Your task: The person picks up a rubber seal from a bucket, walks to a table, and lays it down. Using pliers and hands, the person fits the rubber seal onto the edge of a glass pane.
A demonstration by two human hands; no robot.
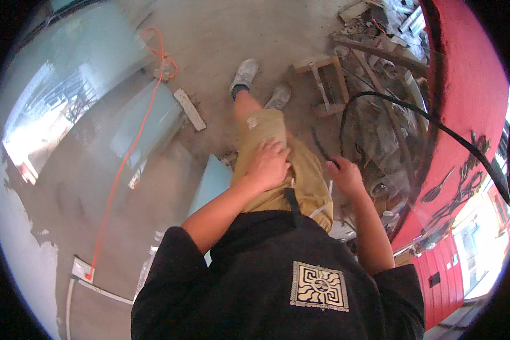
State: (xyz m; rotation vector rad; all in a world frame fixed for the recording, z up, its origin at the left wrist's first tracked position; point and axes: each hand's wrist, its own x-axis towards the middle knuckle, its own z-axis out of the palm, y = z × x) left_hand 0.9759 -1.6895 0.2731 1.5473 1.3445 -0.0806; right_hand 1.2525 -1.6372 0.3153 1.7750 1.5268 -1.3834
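My left hand [269, 165] lies on the leg of my khaki shorts [260, 133], fingers slightly bent against the cloth, and nothing shows in it. Out to the right, my right hand [347, 177] is closed round a black cable [399, 102]. The cable arcs in from the right edge and bends down to that hand; a dark end pokes out past the fingers, toward my feet. How the fingers wrap it is partly hidden. A black strap [292, 204] hangs at my waist.
An orange cord [127, 156] runs along the left from a wall socket [83, 268] to a coil on the floor. Pale blue sheets [147, 119] and a white strip [190, 109] lie nearby. At right are a wooden frame [339, 82], scrap and a red wall [473, 73].
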